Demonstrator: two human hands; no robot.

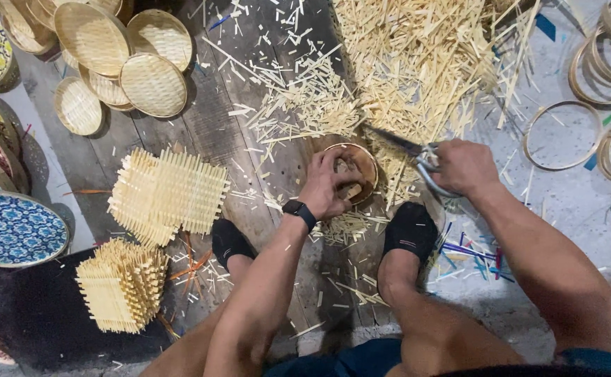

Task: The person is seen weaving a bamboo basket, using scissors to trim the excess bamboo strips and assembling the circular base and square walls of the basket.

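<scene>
Left fingers: curled over the rim of a small round woven basket point(358, 169), pressing it down onto the wooden block point(319, 144) beneath; grip closed on the piece.
Left hand point(328, 185): black wristband point(300, 211) on the wrist, forearm running back toward the body.
Right fingers: through the loops of a pair of shears point(410, 155), closed around the handles; blades point left toward the basket edge, apparently parted only a little, hard to tell.
Right hand point(464, 166): just right of the basket, above the right foot.
Basket position: on the block, on the plank floor point(207, 126) between the two black-socked feet point(409, 230), directly ahead of the person.
Step in hand (judgement): trimming protruding strip ends off the basket rim.
Next move calls for (judgement): turning the basket under the left hand so an uncut stretch of rim meets the blades, fingertips kept clear of the cut.
Offcuts: thick heap of pale bamboo slivers point(417, 63) beyond the block, scattered around the feet too.
Left of work: two square untrimmed woven mats point(169, 195) with bristling ends; finished round trays point(153, 84) stacked farther off.
Right of work: thin bamboo hoops point(562, 136) on the grey floor.
Far left edge: patterned plates point(12, 229).
</scene>
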